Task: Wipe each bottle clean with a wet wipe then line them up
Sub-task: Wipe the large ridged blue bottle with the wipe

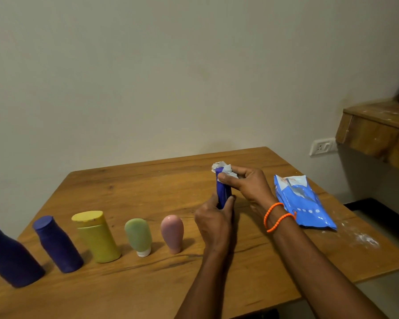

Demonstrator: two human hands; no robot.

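Observation:
My left hand (213,217) grips the lower end of a small blue bottle (223,192) held upright above the table. My right hand (244,183) pinches a crumpled white wet wipe (224,168) against the bottle's top. A row stands along the table to the left: two dark blue bottles (9,256) (57,244), a yellow bottle (97,236), a green tube (138,234) on its white cap, and a pink tube (172,231).
A blue wet-wipe pack (302,201) lies on the wooden table (148,180) right of my hands. White powder specks (364,239) mark the table's right edge. A wooden shelf (378,132) and a wall socket (321,147) are at the right.

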